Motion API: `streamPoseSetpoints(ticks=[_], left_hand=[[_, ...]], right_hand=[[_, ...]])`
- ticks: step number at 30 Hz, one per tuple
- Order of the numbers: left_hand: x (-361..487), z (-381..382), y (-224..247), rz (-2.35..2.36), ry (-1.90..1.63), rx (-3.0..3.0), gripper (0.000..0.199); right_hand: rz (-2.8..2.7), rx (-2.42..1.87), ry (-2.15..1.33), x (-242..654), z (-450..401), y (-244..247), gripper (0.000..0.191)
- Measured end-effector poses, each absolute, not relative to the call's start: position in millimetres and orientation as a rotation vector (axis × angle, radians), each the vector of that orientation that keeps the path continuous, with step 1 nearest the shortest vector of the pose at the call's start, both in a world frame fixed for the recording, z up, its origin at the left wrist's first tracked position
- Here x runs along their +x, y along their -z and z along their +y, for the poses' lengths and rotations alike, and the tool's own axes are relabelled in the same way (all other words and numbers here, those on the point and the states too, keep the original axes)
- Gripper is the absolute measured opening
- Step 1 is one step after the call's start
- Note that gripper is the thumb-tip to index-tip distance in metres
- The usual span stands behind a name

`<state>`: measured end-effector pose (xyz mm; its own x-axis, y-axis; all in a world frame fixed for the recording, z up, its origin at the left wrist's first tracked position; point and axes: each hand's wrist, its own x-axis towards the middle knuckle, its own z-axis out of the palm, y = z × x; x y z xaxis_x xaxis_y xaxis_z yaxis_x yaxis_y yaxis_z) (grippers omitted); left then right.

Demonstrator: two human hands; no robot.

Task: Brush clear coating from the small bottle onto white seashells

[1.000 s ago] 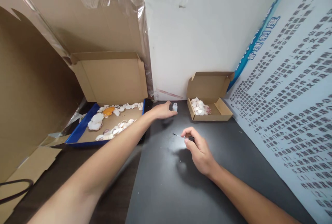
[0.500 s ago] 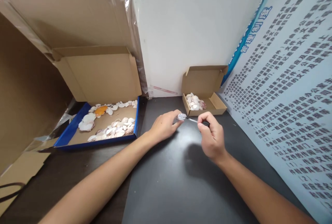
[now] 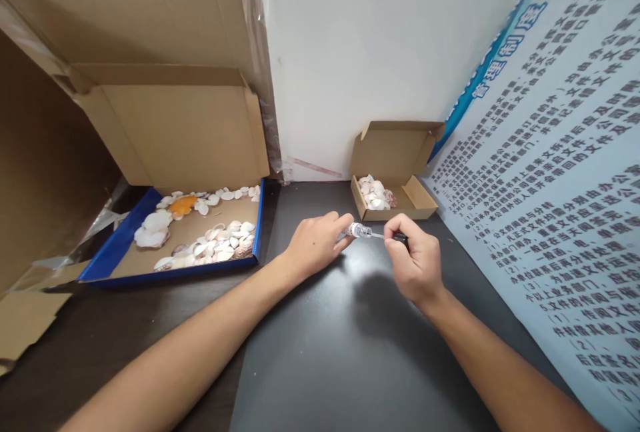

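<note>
My left hand [image 3: 320, 244] is closed around a small clear bottle [image 3: 356, 230], its neck pointing right toward my other hand. My right hand [image 3: 414, 260] pinches the black cap [image 3: 401, 239] of an applicator. From that cap a thin pale stem [image 3: 377, 236] runs left to the bottle's mouth; whether its tip is inside I cannot tell. Both hands are just above the dark mat, in front of a small cardboard box [image 3: 425, 212] with white shells [image 3: 374, 193] and a pinkish shell [image 3: 391, 199] in it.
At the left lies an open blue-edged box [image 3: 125, 235] with several white shells [image 3: 220, 243] and an orange shell [image 3: 183, 205]. A dark grey mat [image 3: 300, 365] covers the table before me. A white panel [image 3: 320, 72] rises behind, and a printed poster [image 3: 565, 152] slants along the right.
The bottle has turned so that its neck points right and shows more of its side. My right hand has shifted slightly right with the applicator. The camera view has moved a little.
</note>
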<state>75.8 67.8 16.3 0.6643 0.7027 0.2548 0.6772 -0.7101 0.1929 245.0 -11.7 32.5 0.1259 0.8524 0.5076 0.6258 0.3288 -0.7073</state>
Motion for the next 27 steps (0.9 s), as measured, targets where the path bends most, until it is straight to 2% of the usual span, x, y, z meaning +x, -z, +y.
streamPoseSetpoints(ticks=[8, 12, 27], left_hand=[[75.3, 64.8, -15.5, 1.139, -0.476, 2.93, 0.026], [75.7, 63.6, -14.9, 1.104, -0.509, 2.956, 0.033], [74.6, 64.9, -14.3, 1.106, -0.571, 3.087, 0.022]], right_hand=[[-1.626, -1.432, -0.411, 249.4, -3.6, -29.6, 0.006], [-1.605, -1.394, -0.49, 252.4, -0.8, -28.4, 0.013], [-1.901, -1.47, 0.077, 252.9, -6.5, -38.0, 0.021]])
